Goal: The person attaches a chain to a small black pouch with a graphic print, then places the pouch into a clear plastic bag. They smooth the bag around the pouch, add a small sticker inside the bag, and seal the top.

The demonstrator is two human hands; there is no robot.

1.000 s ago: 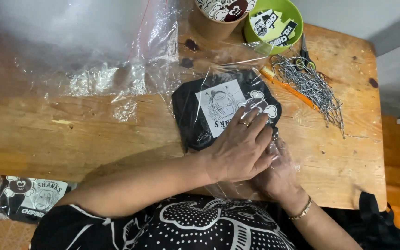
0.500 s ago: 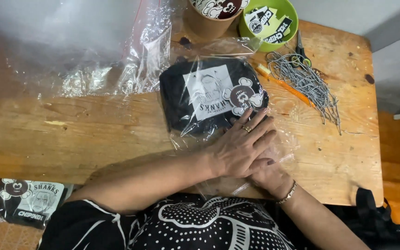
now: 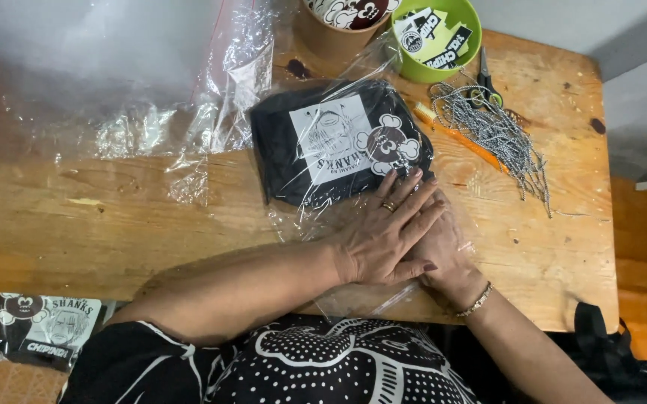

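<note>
Near the front edge of the desk [image 3: 151, 232], both hands press flat on a clear plastic bag [image 3: 353, 299] holding a folded black garment [image 3: 293, 164].

The left hand [image 3: 383, 232] lies with fingers stretched out and together, palm down on the bag's open end, a ring on one finger. The right hand [image 3: 443, 254] sits under it, mostly hidden, so its fingers cannot be told; a bracelet circles its wrist. The garment lies toward the middle of the desk, its white printed patch up. Toward the far right corner lie a pile of ball chains [image 3: 495, 135], scissors [image 3: 486, 84] and a green bowl of stickers [image 3: 436, 37]. Loose plastic bags [image 3: 151, 112] cover the far left.
</note>
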